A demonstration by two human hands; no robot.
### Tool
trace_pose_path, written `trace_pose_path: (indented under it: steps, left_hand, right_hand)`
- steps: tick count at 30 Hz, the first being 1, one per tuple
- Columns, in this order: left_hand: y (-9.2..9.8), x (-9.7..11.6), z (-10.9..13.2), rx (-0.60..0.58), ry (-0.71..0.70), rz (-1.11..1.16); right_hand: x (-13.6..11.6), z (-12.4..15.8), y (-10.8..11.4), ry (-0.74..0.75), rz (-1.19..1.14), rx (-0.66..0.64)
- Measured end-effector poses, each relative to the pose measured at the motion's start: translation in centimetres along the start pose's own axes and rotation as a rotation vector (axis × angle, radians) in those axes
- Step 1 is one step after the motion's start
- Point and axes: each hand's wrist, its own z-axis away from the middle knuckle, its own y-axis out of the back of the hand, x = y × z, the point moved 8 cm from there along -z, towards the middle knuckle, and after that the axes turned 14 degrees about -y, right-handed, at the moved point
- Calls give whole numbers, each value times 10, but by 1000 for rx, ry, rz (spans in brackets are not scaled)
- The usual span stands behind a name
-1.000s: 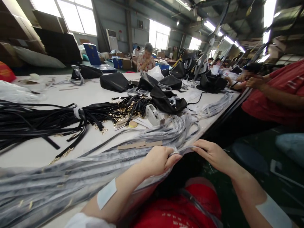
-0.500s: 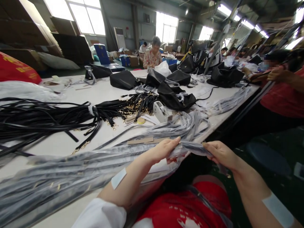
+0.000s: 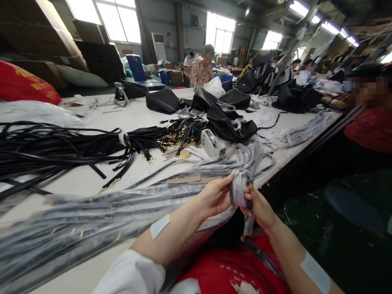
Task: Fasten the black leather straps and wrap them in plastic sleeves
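Note:
A black strap in a clear plastic sleeve (image 3: pixel 238 188) is folded into a small coil in front of me, above the table's near edge. My left hand (image 3: pixel 218 196) grips the coil from its left side, thumb on top. On the other side my right hand (image 3: pixel 257 206) pinches the strap, and a loose end with a small gold-coloured piece hangs below the fingers. Beneath and left of my hands lie long sleeved straps (image 3: pixel 101 220) in a row. More sleeved straps (image 3: pixel 245 157) are heaped just beyond my hands.
A tied bundle of black straps with gold clasps (image 3: pixel 76 143) lies on the white table (image 3: pixel 101 115). Near it stand a tape dispenser (image 3: pixel 210 143) and a yellow tape roll (image 3: pixel 184 154). Black bags (image 3: pixel 163 101) sit farther back. Co-workers are at the far side and right.
My right hand has come in leftward to my left hand. The strap stretched between them is now wound into a compact coil, its end hanging down.

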Motion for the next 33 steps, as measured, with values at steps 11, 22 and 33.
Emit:
trace_pose_path:
  steps: [11,22,33]
  left_hand:
    - [6,29,3,-319,-72,-1223]
    - [-2,28,10,-615,-143,-1740]
    - [-7,27,11,-632,-96,-1476]
  right_hand:
    - [-53,27,65,-58,758,-44]
    - [-39,67,64,-383,864,-482]
    - [-37,76,69,-364,560,-441]
